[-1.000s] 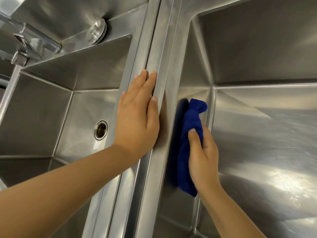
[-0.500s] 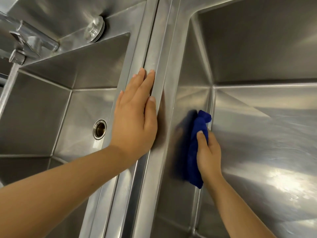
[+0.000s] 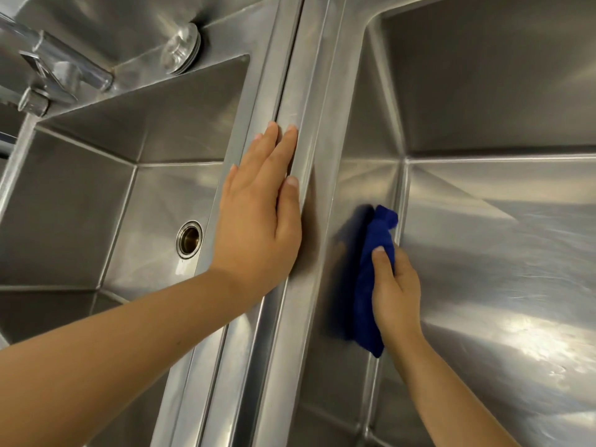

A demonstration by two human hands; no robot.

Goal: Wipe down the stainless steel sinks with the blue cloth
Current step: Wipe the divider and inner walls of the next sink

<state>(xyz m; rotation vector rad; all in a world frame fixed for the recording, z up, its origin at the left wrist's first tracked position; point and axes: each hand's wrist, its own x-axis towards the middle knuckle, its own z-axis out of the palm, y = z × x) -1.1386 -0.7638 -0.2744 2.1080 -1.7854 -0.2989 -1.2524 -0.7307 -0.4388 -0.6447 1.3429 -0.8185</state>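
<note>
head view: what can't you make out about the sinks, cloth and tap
Head view only:
Right stainless steel sink: no drain shows; the frame's right and bottom edges cut the basin off.
Folded blue cloth: its wall-side face is hidden by itself and the right hand; its left edge is blurred.
Chrome tap: cut by the left edge.

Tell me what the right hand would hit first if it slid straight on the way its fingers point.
Likely the back wall of the right sink, near the corner; the right hand, gripping the blue cloth, has only bare steel ahead. Depth is unclear.
</note>
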